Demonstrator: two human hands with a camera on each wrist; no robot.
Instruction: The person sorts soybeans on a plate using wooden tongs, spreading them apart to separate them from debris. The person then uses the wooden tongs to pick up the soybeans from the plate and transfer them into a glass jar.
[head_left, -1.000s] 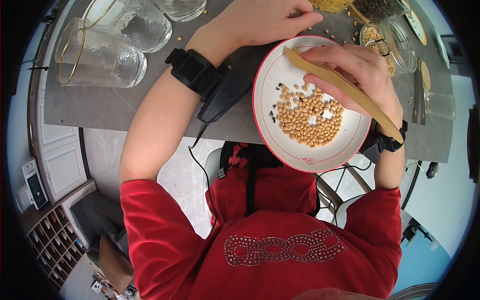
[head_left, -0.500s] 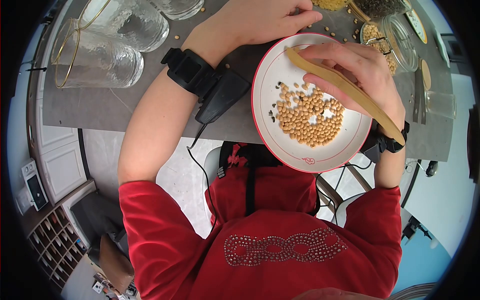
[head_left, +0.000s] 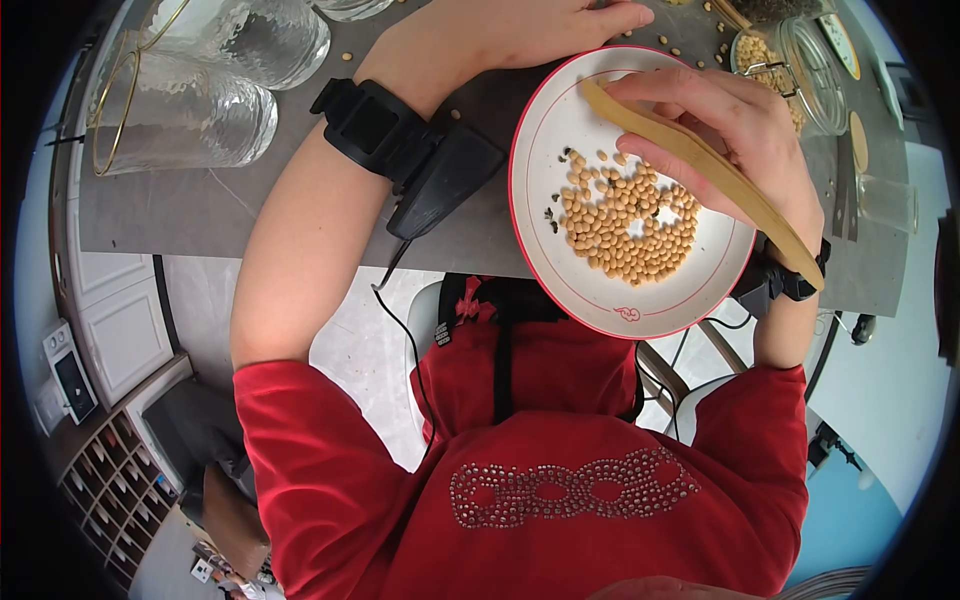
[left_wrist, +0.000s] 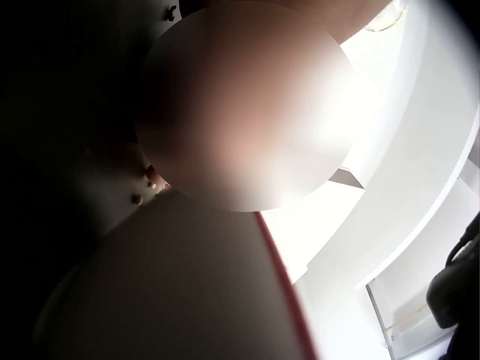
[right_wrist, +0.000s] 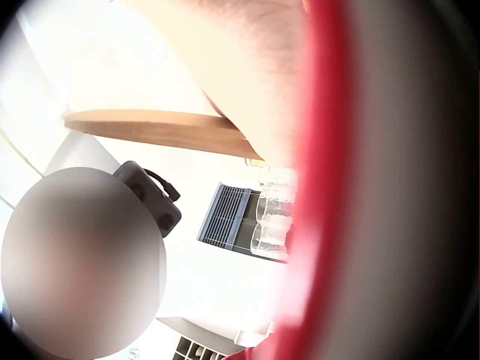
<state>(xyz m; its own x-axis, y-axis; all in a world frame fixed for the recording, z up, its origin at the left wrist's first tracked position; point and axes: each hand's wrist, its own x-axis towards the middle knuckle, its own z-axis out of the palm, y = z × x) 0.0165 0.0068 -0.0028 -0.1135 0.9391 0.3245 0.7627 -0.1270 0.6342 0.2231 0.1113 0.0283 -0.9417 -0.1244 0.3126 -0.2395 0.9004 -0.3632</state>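
Observation:
My right hand [head_left: 735, 125] is over a white, red-rimmed plate [head_left: 620, 312], gripping a slender, curved wooden utensil [head_left: 715, 165] that looks like one arm of tongs. Its tip reaches over the plate's far side; the other end lies past my wrist. Thumb and index finger are curled about it, a gap showing between them. On the plate lie beige soybeans [head_left: 630, 235] with a few dark, leafy bits [head_left: 552, 215]. My left hand [head_left: 520, 35] rests on the table beyond the plate's upper left rim, thumb extended, other fingers mostly cut off by the frame.
Textured glasses [head_left: 215, 115] with gold rims lie at the upper left. A clip-top jar [head_left: 815, 75] holding more soybeans lies at the upper right, beside a glass cup [head_left: 888, 205]. Loose beans dot the table [head_left: 200, 215]. The plate overhangs the table's front edge.
The head view has shifted slightly, putting more of the left hand outside the top of the frame. Both hands keep their pose, and the beans on the plate look the same.

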